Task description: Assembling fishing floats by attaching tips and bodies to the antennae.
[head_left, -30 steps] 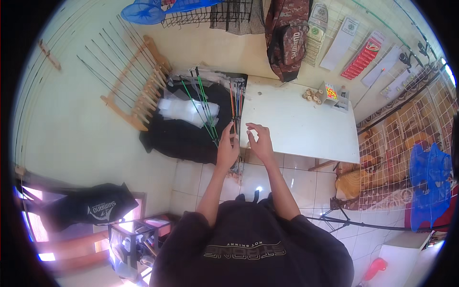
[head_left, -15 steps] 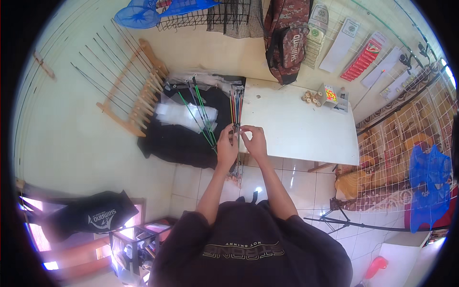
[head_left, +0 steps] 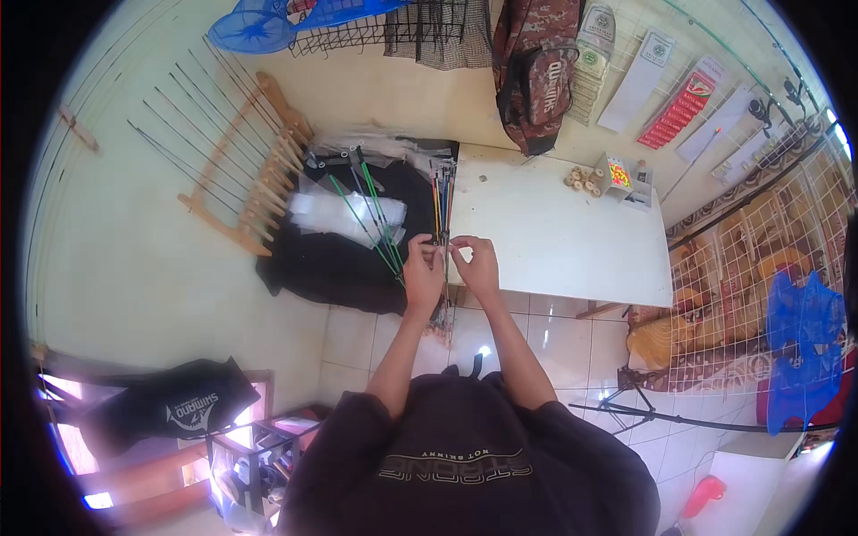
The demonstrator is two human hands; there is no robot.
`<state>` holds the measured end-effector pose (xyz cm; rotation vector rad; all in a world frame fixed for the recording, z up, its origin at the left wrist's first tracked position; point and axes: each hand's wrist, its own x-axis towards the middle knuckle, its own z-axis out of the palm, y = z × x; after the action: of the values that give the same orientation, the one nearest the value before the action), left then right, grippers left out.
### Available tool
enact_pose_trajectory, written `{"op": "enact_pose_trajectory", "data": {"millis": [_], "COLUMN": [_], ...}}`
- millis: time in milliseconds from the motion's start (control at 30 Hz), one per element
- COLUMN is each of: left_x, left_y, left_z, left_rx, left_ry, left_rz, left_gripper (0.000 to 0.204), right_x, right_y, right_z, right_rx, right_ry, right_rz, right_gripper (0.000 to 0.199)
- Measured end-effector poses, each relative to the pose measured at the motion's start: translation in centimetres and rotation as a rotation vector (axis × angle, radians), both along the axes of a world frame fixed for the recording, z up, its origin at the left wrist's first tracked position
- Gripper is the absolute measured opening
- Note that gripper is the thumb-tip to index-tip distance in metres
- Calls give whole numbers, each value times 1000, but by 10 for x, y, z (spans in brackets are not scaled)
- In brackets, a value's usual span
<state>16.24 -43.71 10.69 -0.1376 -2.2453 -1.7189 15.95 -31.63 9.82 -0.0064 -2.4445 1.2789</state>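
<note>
Cannot resolve left hand [head_left: 422,273] or right hand [head_left: 479,266] fingertip contact with rod bundle [head_left: 443,204]; found blue net [head_left: 256,32] cut by top edge.

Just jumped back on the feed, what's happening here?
A person has the left hand and right hand together at the lower part of a bundle of thin coloured rods, between a black cloth and a white table. The fingertips are too small to tell exactly what they pinch. Green rods lie on the cloth to the left, across pale, shiny sheets.
</note>
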Motion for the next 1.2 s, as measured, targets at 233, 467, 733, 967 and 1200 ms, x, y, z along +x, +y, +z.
{"op": "enact_pose_trajectory", "data": {"millis": [233, 467, 733, 967, 1200], "left_x": [2, -2, -6, -13, -10], "left_y": [-2, -2, -1, 0, -1], "left_z": [-10, -15, -11, -14, -12], "left_rx": [-28, -17, -60, -211, -78], "left_ry": [-3, 22, 21, 22, -47], "left_rz": [1, 37, 16, 27, 22], "left_gripper": [13, 17, 22, 24, 19], "right_x": [10, 14, 16, 14, 18], "right_y": [3, 4, 2, 4, 3], "right_z": [2, -4, -4, 0, 8], "right_rx": [-66, -61, -82, -22, -76], "right_ry": [33, 57, 49, 100, 46], "right_rz": [-3, 81, 72, 68, 80], "right_gripper": [20, 20, 27, 28, 27]}}
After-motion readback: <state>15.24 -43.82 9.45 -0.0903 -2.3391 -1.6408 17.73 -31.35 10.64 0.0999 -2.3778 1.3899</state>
